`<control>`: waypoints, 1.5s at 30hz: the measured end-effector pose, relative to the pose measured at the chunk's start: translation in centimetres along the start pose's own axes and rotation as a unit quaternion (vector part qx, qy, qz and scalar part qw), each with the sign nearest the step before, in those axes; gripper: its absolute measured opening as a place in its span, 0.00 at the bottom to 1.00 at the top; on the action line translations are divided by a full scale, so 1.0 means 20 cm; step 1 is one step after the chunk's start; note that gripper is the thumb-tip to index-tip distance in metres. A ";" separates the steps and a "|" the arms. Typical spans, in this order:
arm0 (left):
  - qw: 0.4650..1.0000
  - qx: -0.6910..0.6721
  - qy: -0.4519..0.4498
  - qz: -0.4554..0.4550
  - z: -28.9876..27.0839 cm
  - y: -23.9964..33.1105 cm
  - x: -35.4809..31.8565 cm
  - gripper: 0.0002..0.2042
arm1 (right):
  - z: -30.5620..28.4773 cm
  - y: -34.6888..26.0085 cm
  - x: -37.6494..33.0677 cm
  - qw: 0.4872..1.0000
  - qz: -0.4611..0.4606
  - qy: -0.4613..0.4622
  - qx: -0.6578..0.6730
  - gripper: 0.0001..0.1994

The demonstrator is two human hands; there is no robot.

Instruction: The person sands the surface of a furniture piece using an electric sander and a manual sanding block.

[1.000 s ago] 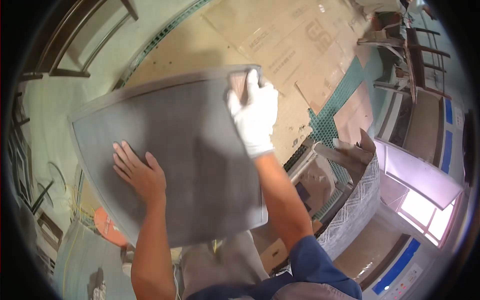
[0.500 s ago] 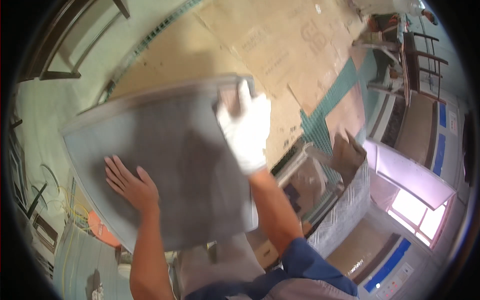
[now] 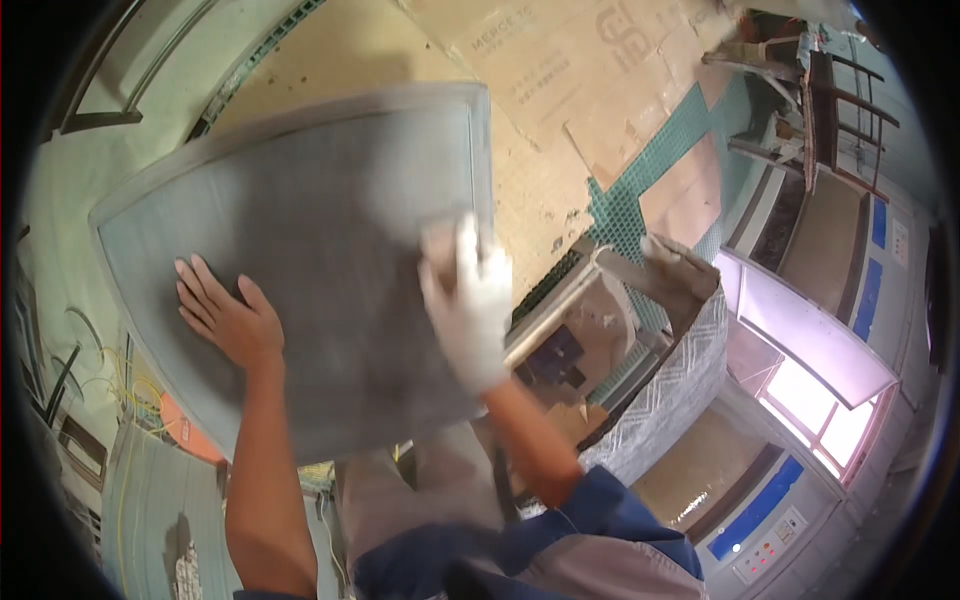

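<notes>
A large grey panel (image 3: 330, 270) with a raised rim along its far and right edges lies in front of me and fills the middle of the view. My left hand (image 3: 235, 315), bare, rests flat on its left part with the fingers spread. In a white glove, my right hand (image 3: 478, 310) grips a small brownish sanding block or folded abrasive pad (image 3: 438, 243) against the panel near its right edge. Motion blurs the glove and the block, so the block's exact kind is hard to make out.
Cardboard sheets (image 3: 540, 90) over green grid matting (image 3: 665, 150) spread beyond the panel. At right stands an open box with a patterned grey side (image 3: 665, 390), a glove (image 3: 680, 265) on its corner. Machines with blue strips (image 3: 760, 510) line the right. An orange object (image 3: 187, 428) and yellow cords lie left.
My right hand has come nearer with the block, from the panel's far right corner down along its right side. My left hand stays flat on the panel. The whole view has shifted slightly.
</notes>
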State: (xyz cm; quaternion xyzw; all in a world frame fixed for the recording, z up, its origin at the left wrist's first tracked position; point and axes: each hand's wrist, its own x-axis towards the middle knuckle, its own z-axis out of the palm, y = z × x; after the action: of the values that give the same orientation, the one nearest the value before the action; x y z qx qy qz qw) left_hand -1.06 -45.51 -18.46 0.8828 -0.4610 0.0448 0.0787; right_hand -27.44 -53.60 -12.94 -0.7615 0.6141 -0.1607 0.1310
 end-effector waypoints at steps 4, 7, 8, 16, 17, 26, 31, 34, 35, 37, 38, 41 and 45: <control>1.000 -0.015 0.002 -0.004 -0.03 0.04 0.00 0.32 | -0.13 0.04 -0.45 0.995 0.021 -0.094 -0.025 0.40; 0.999 -0.019 0.024 -0.012 0.03 0.02 0.03 0.31 | 0.04 0.01 0.07 0.995 0.021 -0.030 -0.098 0.39; 0.999 -0.030 0.022 -0.015 0.07 0.06 0.02 0.31 | 0.07 0.04 0.29 0.997 -0.014 0.017 -0.073 0.40; 0.997 -0.052 0.052 -0.008 0.06 0.04 0.02 0.30 | -0.23 0.13 -0.87 0.985 0.068 -0.160 -0.010 0.41; 0.997 -0.052 0.051 -0.012 0.06 0.03 0.01 0.30 | -0.20 0.13 -0.83 0.990 0.055 -0.131 -0.012 0.41; 0.994 -0.036 0.099 0.009 0.13 -0.06 0.02 0.31 | 0.01 0.13 0.30 0.987 -0.117 0.000 -0.112 0.39; 0.991 -0.064 0.105 0.052 0.14 -0.14 -0.11 0.27 | -0.25 0.34 -0.83 0.986 -0.100 -0.134 -0.020 0.45; 0.995 -0.050 0.069 0.056 0.01 -0.16 -0.50 0.25 | -0.34 0.45 -1.09 0.964 -0.169 -0.203 0.034 0.42; 0.997 -0.049 0.051 0.038 -0.01 -0.15 -0.68 0.26 | -0.34 0.47 -0.95 0.954 -0.192 -0.225 0.041 0.40; 0.999 -0.025 0.018 0.019 -0.07 -0.21 -0.95 0.26 | -0.24 0.47 -0.56 0.943 -0.270 -0.192 0.025 0.35; 0.999 -0.039 0.025 0.019 -0.09 -0.21 -1.08 0.26 | -0.21 0.52 -0.39 0.936 -0.342 -0.071 0.044 0.33; 0.998 -0.051 0.041 0.019 -0.16 -0.24 -1.17 0.27 | -0.19 0.49 -0.20 0.937 -0.259 -0.147 0.181 0.29; 0.996 -0.066 0.053 0.024 -0.09 -0.25 -1.21 0.25 | -0.32 0.48 -0.91 0.921 -0.300 -0.236 0.073 0.21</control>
State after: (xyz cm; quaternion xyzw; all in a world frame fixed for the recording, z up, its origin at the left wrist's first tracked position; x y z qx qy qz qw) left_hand -10.74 -22.90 -20.81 0.8607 -0.4794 0.0628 0.1596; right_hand -42.22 -37.81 -12.48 -0.9142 0.2944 -0.0527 0.2733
